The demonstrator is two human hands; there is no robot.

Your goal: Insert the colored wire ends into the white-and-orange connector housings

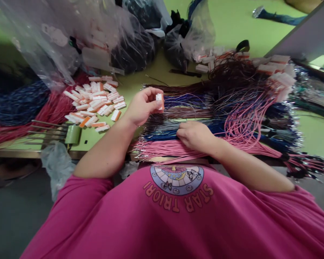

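Between the thumb and fingers of my left hand is a white and orange connector housing, raised above the wires. My right hand rests on the wire bundles, fingers bent together over the blue wires; whether a wire is pinched there is hidden. Closer to my body runs a bundle of pink wires. Beyond my hands lie purple wires and brown wires. Left of my left hand, several loose connector housings make a pile.
Wired connectors are heaped at right, above looped pink wires. A green block with metal rods sits at the table's left front edge. Plastic bags stand at the back. Red wires and dark blue wires lie far left.
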